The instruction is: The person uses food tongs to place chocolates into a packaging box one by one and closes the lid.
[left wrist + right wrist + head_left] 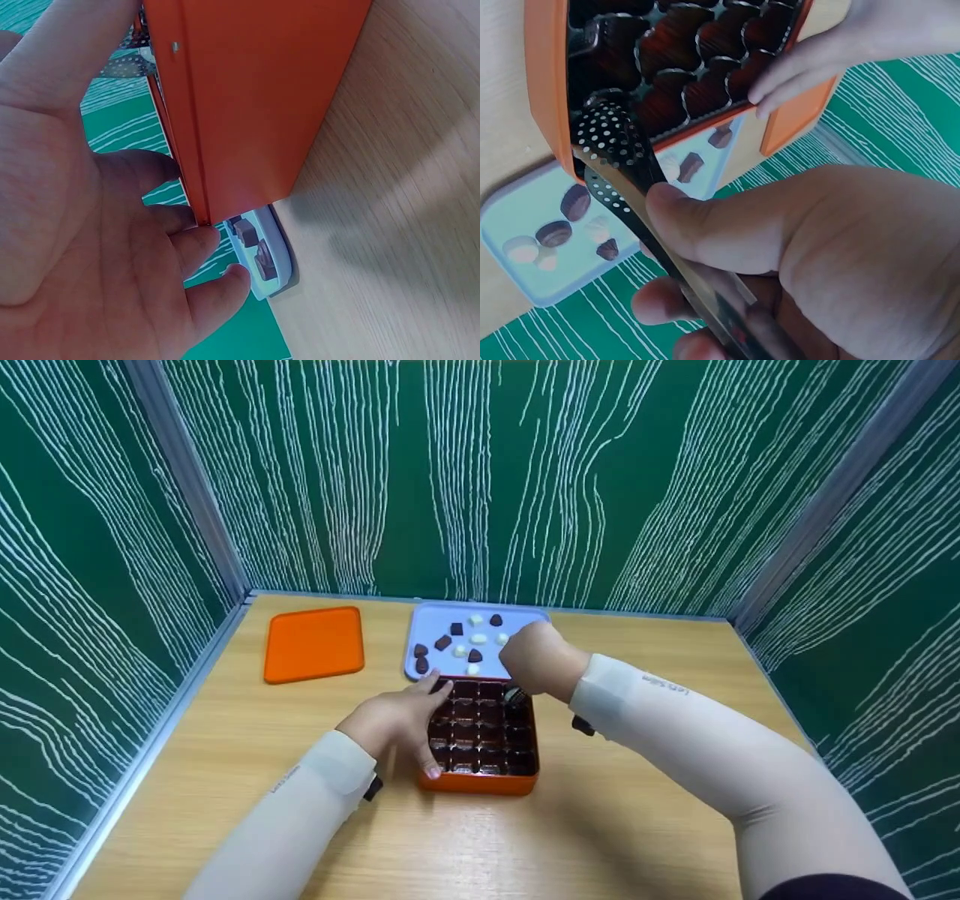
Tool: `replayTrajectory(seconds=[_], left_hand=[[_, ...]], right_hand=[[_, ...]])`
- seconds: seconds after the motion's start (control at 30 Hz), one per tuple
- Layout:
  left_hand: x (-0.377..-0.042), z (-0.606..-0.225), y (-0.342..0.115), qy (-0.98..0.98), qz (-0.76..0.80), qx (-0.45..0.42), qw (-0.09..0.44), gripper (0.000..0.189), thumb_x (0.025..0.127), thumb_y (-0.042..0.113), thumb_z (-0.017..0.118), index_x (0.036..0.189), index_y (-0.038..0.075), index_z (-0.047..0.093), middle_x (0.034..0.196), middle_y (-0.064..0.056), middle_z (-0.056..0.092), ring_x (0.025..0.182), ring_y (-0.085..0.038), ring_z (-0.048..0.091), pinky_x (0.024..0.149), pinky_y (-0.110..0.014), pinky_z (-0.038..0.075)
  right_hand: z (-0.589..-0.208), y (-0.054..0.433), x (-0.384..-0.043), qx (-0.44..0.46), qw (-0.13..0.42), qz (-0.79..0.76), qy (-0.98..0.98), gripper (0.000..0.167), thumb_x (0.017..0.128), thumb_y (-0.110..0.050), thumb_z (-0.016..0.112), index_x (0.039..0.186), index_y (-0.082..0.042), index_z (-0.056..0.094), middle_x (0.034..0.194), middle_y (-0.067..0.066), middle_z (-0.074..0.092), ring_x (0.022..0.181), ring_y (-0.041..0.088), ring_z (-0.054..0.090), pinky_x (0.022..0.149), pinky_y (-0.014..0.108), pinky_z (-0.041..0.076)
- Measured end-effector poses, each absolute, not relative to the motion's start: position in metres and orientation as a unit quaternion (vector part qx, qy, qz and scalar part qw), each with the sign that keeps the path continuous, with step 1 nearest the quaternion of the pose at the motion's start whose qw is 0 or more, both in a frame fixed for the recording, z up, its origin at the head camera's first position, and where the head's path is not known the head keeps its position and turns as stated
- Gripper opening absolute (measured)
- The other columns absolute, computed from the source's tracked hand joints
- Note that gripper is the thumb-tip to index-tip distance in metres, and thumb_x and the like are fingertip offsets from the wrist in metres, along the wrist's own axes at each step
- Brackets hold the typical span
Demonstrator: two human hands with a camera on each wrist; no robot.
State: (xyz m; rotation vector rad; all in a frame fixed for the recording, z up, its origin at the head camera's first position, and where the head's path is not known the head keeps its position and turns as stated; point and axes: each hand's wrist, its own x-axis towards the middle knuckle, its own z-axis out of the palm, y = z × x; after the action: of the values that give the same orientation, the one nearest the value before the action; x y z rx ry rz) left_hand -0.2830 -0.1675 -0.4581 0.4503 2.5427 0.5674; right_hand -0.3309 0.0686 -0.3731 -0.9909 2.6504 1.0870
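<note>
An orange box [480,784] with a dark brown compartment insert [465,731] stands on the table. My left hand [401,724] rests along its left side, thumb near the front corner and fingers spread toward the back; in the left wrist view the fingertips touch the rim. My right hand [810,232] grips metal tongs [705,292] with perforated, spoon-like ends. In the right wrist view one end dips into a corner compartment, at the box's back right in the head view. Whether a chocolate sits between the ends, I cannot tell.
Behind the box lies a light blue tray [517,617] with several white and dark chocolates, among them a dark one [443,643]. An orange lid [315,645] lies at the back left. Green panels with white lines [465,472] enclose the table [637,810].
</note>
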Motion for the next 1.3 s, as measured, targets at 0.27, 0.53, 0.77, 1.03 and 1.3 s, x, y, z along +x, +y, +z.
replayTrajectory(seconds=[0.27,0.53,0.77,1.03,1.3], left_hand=[[-0.284,-0.46,-0.167,0.935,0.194,0.174,0.242,0.16,0.061,0.045,0.11,0.184,0.024,0.011,0.193,-0.006,-0.014,0.18,-0.036,-0.001,0.145,-0.06,0.022],[-0.282,-0.459,-0.165,0.931,0.21,0.16,0.252,0.159,0.06,0.042,0.109,0.184,0.029,0.01,0.191,-0.001,-0.019,0.18,-0.037,-0.002,0.144,-0.062,0.023],[-0.282,-0.458,-0.166,0.93,0.212,0.154,0.256,0.16,0.059,0.041,0.109,0.184,0.03,0.01,0.191,0.0,-0.02,0.18,-0.037,-0.003,0.143,-0.063,0.023],[-0.284,-0.457,-0.165,0.932,0.206,0.162,0.25,0.158,0.061,0.04,0.11,0.184,0.027,0.011,0.191,-0.004,-0.018,0.18,-0.037,-0.002,0.144,-0.062,0.022],[-0.283,-0.458,-0.164,0.932,0.211,0.155,0.251,0.159,0.06,0.038,0.11,0.184,0.028,0.011,0.191,-0.005,-0.018,0.18,-0.039,-0.003,0.144,-0.063,0.02]], right_hand=[[-0.392,0.06,-0.337,-0.311,0.084,0.383,0.866,0.04,0.112,-0.015,0.061,0.072,-0.014,0.056,0.059,-0.002,0.046,0.056,0.015,0.043,0.05,0.029,0.033],[-0.389,0.063,-0.335,-0.312,0.116,0.375,0.865,0.037,0.113,-0.015,0.062,0.076,-0.012,0.061,0.062,-0.001,0.05,0.058,0.014,0.047,0.052,0.028,0.037],[-0.354,0.085,-0.339,-0.303,0.128,0.252,0.91,0.021,0.104,-0.012,0.069,0.084,-0.011,0.069,0.066,-0.004,0.046,0.062,0.012,0.043,0.055,0.028,0.039],[-0.348,0.122,-0.373,-0.222,0.111,0.162,0.955,0.019,0.109,-0.022,0.069,0.097,-0.007,0.072,0.083,0.005,0.066,0.075,0.021,0.06,0.075,0.041,0.063],[-0.382,0.16,-0.402,-0.179,0.104,0.134,0.969,0.029,0.112,-0.026,0.067,0.092,-0.006,0.074,0.082,0.007,0.066,0.074,0.022,0.058,0.064,0.034,0.05]])
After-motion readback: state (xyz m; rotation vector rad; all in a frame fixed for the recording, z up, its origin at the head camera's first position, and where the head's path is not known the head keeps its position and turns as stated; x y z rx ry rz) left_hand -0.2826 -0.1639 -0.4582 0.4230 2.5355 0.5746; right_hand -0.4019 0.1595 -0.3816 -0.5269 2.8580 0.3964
